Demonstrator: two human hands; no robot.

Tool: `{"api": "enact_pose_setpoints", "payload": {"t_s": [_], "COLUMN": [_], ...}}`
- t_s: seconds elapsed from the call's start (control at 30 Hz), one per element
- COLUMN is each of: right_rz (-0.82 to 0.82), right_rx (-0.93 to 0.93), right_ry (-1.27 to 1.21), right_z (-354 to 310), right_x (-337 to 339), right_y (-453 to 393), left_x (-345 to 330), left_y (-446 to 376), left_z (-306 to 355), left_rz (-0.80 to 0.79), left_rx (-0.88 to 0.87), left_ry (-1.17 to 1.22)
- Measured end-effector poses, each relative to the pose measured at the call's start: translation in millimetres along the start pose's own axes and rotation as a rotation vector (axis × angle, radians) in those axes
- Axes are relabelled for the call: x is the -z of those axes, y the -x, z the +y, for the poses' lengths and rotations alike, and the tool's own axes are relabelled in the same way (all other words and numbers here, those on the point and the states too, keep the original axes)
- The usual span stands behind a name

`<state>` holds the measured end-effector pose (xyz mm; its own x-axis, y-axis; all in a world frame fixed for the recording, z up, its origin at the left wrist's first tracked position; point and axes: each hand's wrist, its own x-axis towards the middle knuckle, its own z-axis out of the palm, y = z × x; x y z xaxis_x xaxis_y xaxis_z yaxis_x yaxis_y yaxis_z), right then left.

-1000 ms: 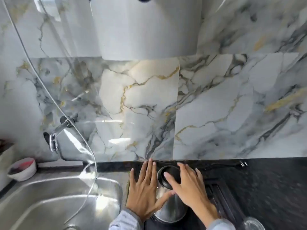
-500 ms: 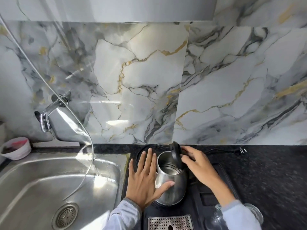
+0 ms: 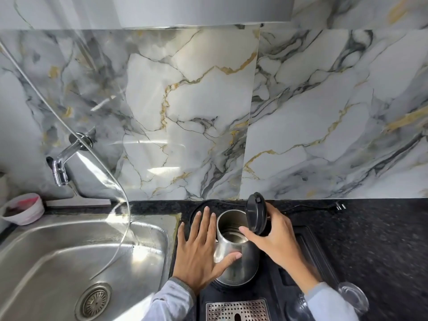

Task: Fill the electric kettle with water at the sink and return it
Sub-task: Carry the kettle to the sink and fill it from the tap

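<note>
- Standing on a dark base on the black speckled counter, just right of the sink, the electric kettle is a polished steel cylinder that reflects the hands.
- Its black round lid is swung up to upright at the right of the rim, with a small square catch near its top; the mouth is open and the shiny inner wall and bottom show.
- No brand, label or writing can be read on the kettle, the lid or anything around it.
- The left hand lies flat and spread against the kettle's left side, fingers straight, thumb across the front of the body; it presses but does not close around it.
- The right hand curls around the raised lid, thumb at the rim of the mouth, fingers behind the lid.
- A chrome tap juts from the marbled wall above the sink's back left.
- A perforated metal tray sits just in front of the kettle.
</note>
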<state>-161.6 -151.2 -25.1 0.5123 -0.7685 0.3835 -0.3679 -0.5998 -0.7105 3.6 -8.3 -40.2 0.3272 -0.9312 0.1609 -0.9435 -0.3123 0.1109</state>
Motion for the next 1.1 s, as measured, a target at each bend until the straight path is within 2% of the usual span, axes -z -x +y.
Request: {"api": "enact_pose_setpoints", "payload": {"t_s": [0.07, 0.2, 0.43, 0.57, 0.8, 1.1], "right_rz": [0.104, 0.074, 0.077, 0.085, 0.109, 0.074], "right_rx": [0.126, 0.136, 0.053, 0.047, 0.132, 0.148], "right_ry": [0.112, 0.266, 0.070, 0.033, -0.039, -0.206], "right_z": [6.2, 19.1, 24.1, 12.2, -44.1, -161.0], "right_x": [-6.7, -7.0, -9.4, -9.7, -30.8, -124.9], "right_y": [2.6, 0.9, -10.1, -7.8, -14.8, -17.4], "left_x": [0.6, 3.7, 12.4, 23.5, 60.3, 106.5], "left_y": [0.3, 0.9, 9.1, 19.4, 42.8, 82.8], "left_z": [0.6, 2.1, 5.3, -1.0, -45.6, -174.1], "left_rz": [0.008, 0.023, 0.028, 0.095, 0.192, 0.203], "left_rx": [0.001, -0.004, 0.013, -0.023, -0.029, -0.025], "left_ry": [-0.010, -0.037, -0.010, 0.010, 0.002, -0.055]}}
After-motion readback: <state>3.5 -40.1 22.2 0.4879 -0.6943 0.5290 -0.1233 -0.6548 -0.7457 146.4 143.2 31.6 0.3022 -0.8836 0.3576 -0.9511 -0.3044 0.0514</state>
